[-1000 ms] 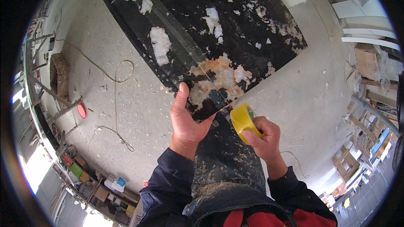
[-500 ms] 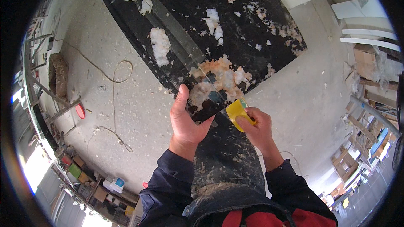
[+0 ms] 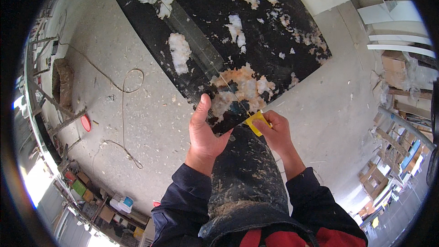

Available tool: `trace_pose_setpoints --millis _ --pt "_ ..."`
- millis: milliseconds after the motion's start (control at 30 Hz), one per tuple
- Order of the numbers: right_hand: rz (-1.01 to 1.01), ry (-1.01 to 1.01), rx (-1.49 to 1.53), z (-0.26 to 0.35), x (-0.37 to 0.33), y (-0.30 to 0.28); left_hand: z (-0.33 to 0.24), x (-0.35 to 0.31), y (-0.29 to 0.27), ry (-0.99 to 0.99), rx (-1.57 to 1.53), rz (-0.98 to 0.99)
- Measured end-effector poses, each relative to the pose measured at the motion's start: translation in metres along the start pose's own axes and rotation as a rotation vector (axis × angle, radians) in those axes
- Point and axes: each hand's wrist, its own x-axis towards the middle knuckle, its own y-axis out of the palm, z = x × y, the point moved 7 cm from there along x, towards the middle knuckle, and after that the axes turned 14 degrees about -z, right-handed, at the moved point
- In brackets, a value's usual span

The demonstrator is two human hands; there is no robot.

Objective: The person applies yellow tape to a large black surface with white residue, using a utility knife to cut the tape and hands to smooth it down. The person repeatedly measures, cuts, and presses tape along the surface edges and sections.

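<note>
A black, glossy stone-look slab [image 3: 206, 23] with white and orange marbled patches stretches away from me, its narrow corner toward my body. My left hand [image 3: 201, 132] grips that near corner at its left side. Its thumb points up along the edge, and its other fingers are mostly hidden beneath the slab. In my right hand [image 3: 276, 130] is a thin yellow scraper [image 3: 257, 122], pinched between thumb and fingers. The scraper's upper end meets the slab's near edge, right of the corner. A thin pale line runs lengthwise along the slab to this edge.
Below the slab corner is my stained dark apron [image 3: 244, 178]. A cable [image 3: 123, 110] lies looped on the dusty concrete floor at left, near a red disc [image 3: 86, 123]. Pale panels [image 3: 393, 13] and a cardboard box [image 3: 394, 68] stand right. Wood scraps [image 3: 372, 180] lie lower right.
My right hand has moved slightly up and left, bringing the scraper closer over the slab's near edge. My left hand keeps its grip, and the view has shifted a little.
</note>
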Motion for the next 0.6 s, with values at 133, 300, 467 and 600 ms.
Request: trace_pose_setpoints --millis 133,300,467,600 --pt "-0.010 0.021 0.011 -0.002 0.002 0.001 -0.008 -0.005 -0.013 0.022 0.022 -0.040" --pt "0.002 0.001 0.073 -0.019 0.003 -0.001 -0.123 -0.052 -0.021 1.236 1.315 -0.492" --pt "-0.038 -0.069 0.143 -0.007 0.006 0.001 -0.048 -0.058 0.153 1.466 1.821 0.354" --pt "-0.018 -0.261 0.160 0.001 0.007 0.006 0.033 -0.029 0.131 1.584 2.170 0.747"
